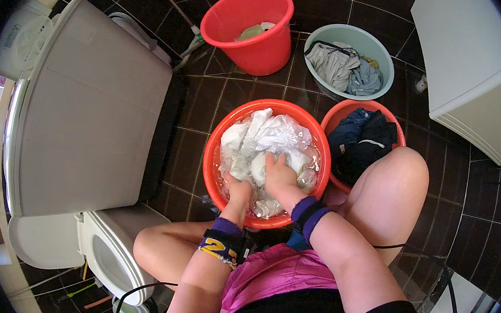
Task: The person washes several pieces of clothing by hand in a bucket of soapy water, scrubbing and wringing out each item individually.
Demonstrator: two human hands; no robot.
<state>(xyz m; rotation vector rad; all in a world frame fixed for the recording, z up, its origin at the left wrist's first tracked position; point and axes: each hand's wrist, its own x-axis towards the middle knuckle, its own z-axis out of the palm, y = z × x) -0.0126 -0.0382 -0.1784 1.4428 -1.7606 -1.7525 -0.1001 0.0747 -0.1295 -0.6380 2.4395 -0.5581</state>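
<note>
White wet clothes lie in soapy-looking, bubbling water inside a red-orange basin on the floor between my knees. My right hand is closed on a bunched part of the white cloth near the middle of the basin. To its left, my left hand dips into the water at the basin's near left side, against the cloth. Its fingers are mostly hidden by water and suds, so its grip does not show. Purple and black bands circle both wrists.
Dark clothes fill another red basin, partly behind my right knee. A pale green basin holds grey clothes. A red bucket stands at the back. At left are a toilet and grey cabinet; a white appliance is right.
</note>
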